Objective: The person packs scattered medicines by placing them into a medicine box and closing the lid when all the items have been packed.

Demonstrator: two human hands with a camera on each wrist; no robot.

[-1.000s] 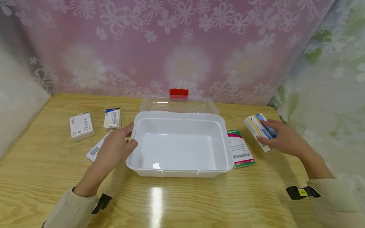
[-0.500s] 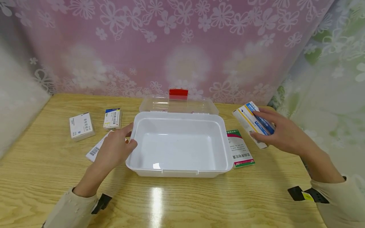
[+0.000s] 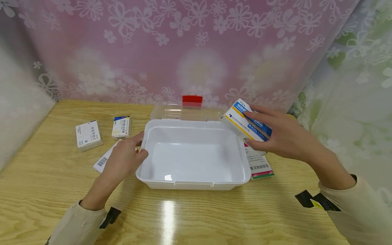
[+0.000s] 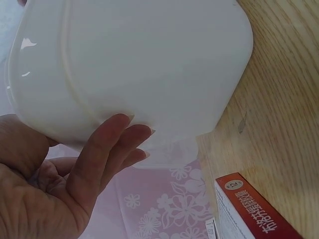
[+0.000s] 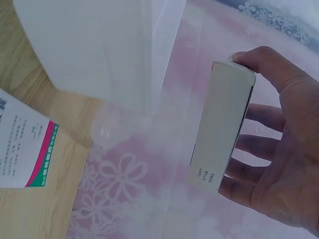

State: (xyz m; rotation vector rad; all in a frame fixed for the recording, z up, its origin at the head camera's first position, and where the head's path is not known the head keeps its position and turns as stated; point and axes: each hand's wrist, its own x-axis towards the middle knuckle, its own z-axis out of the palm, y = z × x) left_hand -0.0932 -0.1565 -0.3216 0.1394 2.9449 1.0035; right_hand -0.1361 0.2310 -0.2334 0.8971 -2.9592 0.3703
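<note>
A white plastic storage box (image 3: 193, 185) stands on the table, its inside bare. My left hand (image 3: 122, 161) holds its left rim, thumb over the edge; in the left wrist view the fingers (image 4: 97, 154) lie against the outer wall. My right hand (image 3: 284, 137) grips a white, blue and yellow medicine box (image 3: 239, 119) between thumb and fingers. That box is tilted above the storage box's back right corner. In the right wrist view the medicine box (image 5: 222, 124) shows a plain side with small print.
The clear lid (image 3: 169, 110) with its red latch (image 3: 192, 99) lies back behind the box. A green-and-pink medicine box (image 3: 260, 166) lies at the right. Two medicine boxes (image 3: 88, 134) (image 3: 121, 127) sit at the left, and another (image 3: 102, 160) is partly under the left hand.
My right hand has lifted the medicine box off the right of the table and carried it left to the storage box's right edge. The left hand stays on the rim.
</note>
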